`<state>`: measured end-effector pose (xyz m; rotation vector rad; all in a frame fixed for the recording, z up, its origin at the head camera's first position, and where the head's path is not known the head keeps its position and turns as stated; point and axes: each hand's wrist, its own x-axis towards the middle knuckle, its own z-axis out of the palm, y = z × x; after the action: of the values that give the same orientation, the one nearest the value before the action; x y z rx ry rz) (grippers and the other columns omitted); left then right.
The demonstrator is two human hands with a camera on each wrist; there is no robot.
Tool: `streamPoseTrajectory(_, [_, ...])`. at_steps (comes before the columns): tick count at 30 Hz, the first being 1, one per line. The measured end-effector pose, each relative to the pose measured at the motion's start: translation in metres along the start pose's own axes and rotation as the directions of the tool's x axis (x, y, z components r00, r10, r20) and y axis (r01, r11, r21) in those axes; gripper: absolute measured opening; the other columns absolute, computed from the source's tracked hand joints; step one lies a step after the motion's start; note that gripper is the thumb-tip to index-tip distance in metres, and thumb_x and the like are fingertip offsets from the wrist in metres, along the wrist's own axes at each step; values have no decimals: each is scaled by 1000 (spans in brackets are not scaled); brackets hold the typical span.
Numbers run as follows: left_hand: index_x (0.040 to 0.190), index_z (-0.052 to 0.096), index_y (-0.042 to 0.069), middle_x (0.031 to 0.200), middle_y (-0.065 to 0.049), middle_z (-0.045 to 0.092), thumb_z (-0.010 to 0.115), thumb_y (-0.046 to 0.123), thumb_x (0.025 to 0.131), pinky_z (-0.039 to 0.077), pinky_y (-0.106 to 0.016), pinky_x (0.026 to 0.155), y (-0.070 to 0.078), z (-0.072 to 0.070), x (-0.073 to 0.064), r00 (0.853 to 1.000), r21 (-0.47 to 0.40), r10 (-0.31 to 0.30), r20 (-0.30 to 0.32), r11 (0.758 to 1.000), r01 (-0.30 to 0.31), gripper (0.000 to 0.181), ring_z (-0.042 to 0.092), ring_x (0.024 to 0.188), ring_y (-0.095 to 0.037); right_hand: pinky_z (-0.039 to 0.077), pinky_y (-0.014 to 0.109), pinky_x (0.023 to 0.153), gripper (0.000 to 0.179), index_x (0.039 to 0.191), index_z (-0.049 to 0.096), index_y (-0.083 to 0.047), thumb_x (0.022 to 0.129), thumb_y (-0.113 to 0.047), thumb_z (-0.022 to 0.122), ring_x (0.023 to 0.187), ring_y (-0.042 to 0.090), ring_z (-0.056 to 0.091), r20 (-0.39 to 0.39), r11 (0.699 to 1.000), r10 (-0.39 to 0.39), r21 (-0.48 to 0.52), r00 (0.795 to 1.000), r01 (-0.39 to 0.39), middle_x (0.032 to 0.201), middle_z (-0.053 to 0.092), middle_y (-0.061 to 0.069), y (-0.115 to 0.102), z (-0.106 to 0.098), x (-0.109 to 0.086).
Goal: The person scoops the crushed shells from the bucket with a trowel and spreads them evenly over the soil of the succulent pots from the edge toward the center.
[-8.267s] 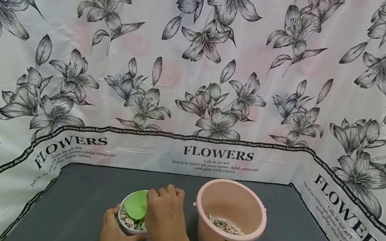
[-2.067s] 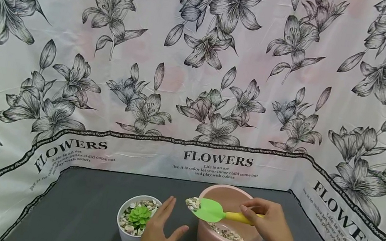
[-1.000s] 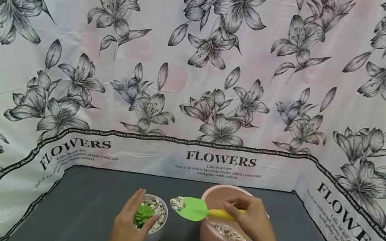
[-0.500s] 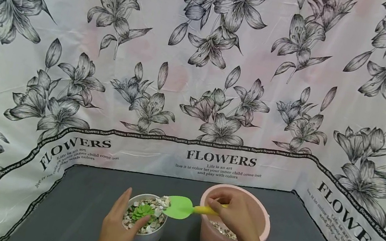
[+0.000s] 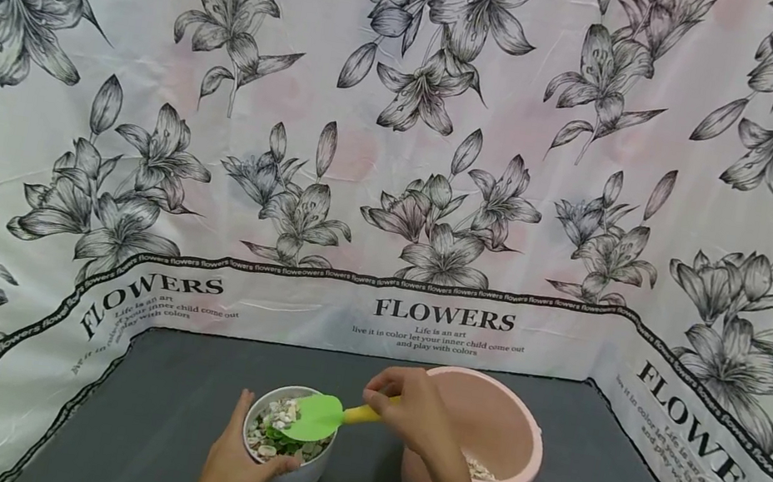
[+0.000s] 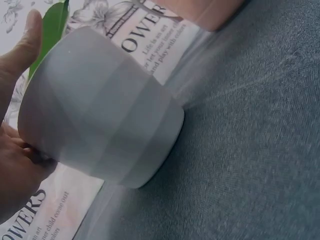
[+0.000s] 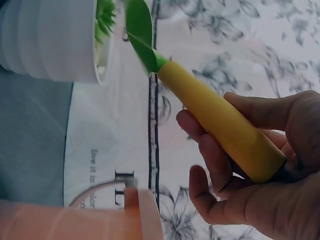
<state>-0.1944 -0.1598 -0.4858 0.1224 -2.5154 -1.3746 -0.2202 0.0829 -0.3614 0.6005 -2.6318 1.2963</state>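
Observation:
My left hand (image 5: 234, 457) grips the white plant pot (image 6: 107, 110), thumb over the near rim and fingers round the left side. Inside the pot sit pale pebbles (image 5: 267, 451) and a green succulent (image 5: 282, 442), partly covered by a trowel. My right hand (image 5: 415, 406) holds that small trowel by its yellow handle (image 7: 220, 117), thumb on one side and fingers curled on the other. Its green blade (image 5: 316, 418) is over the pot, with some pebbles (image 5: 286, 411) at the tip. In the right wrist view the blade (image 7: 141, 30) is just off the pot's rim.
A pink bucket (image 5: 525, 465) stands to the right of the pot, with pebbles (image 5: 478, 468) at its bottom; my right forearm crosses in front of it. A dark grey cloth (image 5: 163, 408) covers the table. Floral curtains (image 5: 434, 324) hang at the back and both sides.
The pebble-loaded trowel has moved left from over the bucket to over the pot. My left hand, earlier spread beside the pot, has closed round it.

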Motion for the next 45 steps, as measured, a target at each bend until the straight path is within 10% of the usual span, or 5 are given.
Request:
streamPoseTrajectory(9, [165, 11, -6, 156, -39, 41, 98, 50, 67, 53, -67, 101, -6, -5, 1, 999, 59, -17, 32, 998, 15, 143, 50, 138, -59, 50, 22, 55, 10, 90, 78, -5, 94, -2, 70, 64, 11, 66, 24, 985, -122, -120, 992, 124, 85, 78, 12, -22, 28, 5])
streamPoseTrajectory(21, [157, 41, -5, 127, -21, 49, 99, 56, 59, 56, -52, 88, -6, -10, 4, 1000, 158, -9, -15, 987, 11, 129, 60, 107, -32, 45, 23, 62, 22, 79, 69, -10, 93, 6, 65, 61, 9, 46, 7, 882, -268, -400, 963, 248, 67, 63, 0, -51, 56, 5])
streamPoseTrajectory(32, [152, 36, 1, 139, -26, 60, 99, 55, 62, 58, -50, 86, -7, -9, 4, 997, 40, -76, 2, 996, 76, 122, 67, 112, -35, 47, 33, 60, 14, 82, 70, -16, 89, -13, 81, 69, 17, 50, -97, 645, -416, -733, 904, 218, 75, 70, 1, -52, 64, -3])
streamPoseTrajectory(40, [156, 40, -1, 121, -20, 52, 99, 60, 54, 56, -53, 83, -2, 0, 0, 999, 178, 2, -49, 984, 7, 132, 57, 102, -30, 40, 23, 59, 7, 84, 80, -12, 83, -6, 83, 65, 14, 52, -385, 801, -434, -579, 814, 153, 76, 76, -1, -31, 25, -18])
streamPoseTrajectory(45, [156, 44, 3, 109, -15, 43, 97, 63, 49, 48, -44, 76, 3, 6, -1, 998, 215, 1, -62, 976, 13, 134, 40, 94, -25, 48, 40, 70, 7, 93, 82, -10, 86, -8, 82, 72, 25, 59, -494, 835, -221, -541, 841, -98, 84, 78, 7, -29, -42, -43])
